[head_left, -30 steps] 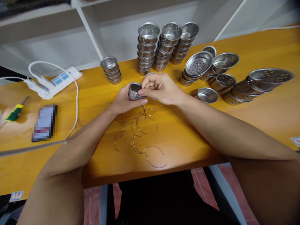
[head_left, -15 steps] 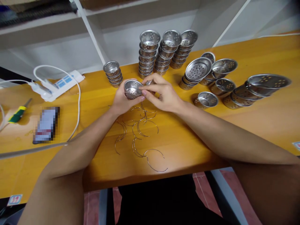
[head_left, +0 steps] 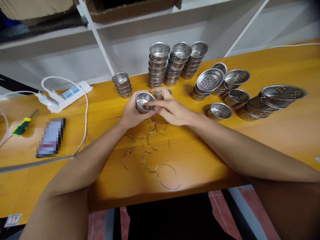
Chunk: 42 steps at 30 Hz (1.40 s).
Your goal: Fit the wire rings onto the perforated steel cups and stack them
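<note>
My left hand (head_left: 130, 113) wraps round a small perforated metal cup (head_left: 142, 98), its mouth turned up toward me. At the cup's right side is my right hand (head_left: 170, 106), index finger reaching inside over the rim and thumb close to my left thumb. Whether those fingers also pinch a small piece cannot be made out. Partly hidden behind my right hand stands another small metal piece (head_left: 168, 91). Several thin curved wires (head_left: 158, 148) lie scattered on the table below my hands.
Stacked perforated cups (head_left: 159, 63) stand at the back, with a shorter stack (head_left: 121, 85) left of them. More cups (head_left: 220, 111) are grouped at right. A power strip (head_left: 68, 96), phone (head_left: 51, 137), screwdriver (head_left: 22, 126) and white cable (head_left: 86, 123) occupy the left.
My right index finger has moved from the cup's rim further into its mouth. The cup is tilted slightly differently in my left hand. The whole view has shifted a little.
</note>
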Tool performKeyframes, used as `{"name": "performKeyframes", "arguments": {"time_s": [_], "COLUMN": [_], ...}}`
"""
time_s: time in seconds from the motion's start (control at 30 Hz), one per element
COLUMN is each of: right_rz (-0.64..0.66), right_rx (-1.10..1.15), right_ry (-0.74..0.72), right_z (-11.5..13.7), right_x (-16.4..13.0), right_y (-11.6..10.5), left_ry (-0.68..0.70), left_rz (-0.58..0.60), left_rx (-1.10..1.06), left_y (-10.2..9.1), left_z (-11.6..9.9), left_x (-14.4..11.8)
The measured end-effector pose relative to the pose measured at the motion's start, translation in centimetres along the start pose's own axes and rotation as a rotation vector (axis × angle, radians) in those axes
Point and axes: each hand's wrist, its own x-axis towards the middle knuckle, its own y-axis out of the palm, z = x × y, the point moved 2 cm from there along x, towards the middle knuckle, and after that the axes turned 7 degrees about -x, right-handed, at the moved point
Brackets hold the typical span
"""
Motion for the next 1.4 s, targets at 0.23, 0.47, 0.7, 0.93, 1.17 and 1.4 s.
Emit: {"name": "performKeyframes", "arguments": {"time_s": [0.23, 0.47, 0.7, 0.93, 1.17, 1.4], "right_rz": [-0.068, -0.025, 0.179, 0.205, 0.184, 0.22], "right_rx": [0.01, -0.057, -0.3, -0.663, -0.737, -0.674], "right_ry": [-0.038, 0.045, 0.176, 0.681, 0.853, 1.012], "right_z": [1.1, 1.6, 4.1, 3.6, 1.1, 1.7], "right_x": [0.2, 0.9, 0.7, -9.3, -14.6, -12.3], "right_y": [0.4, -1.1, -13.4, -22.1, -19.0, -17.7], "left_ry": [-0.045, -0.014, -0.05, 0.046, 0.044, 0.074], "left_rz": [0.049, 0.157, 0.185, 0.177, 0.169, 0.151], "left_rx": [-0.008, -0.018, 0.341, 0.464, 0.468, 0.444], "left_y": [0.1, 0.3, -3.4, -3.7, -3.4, -3.5], "left_z": [0.9, 2.0, 2.2, 1.5, 1.4, 1.2], "left_x": [-0.5, -1.3, -1.3, -0.3, -0.3, -0.2]}}
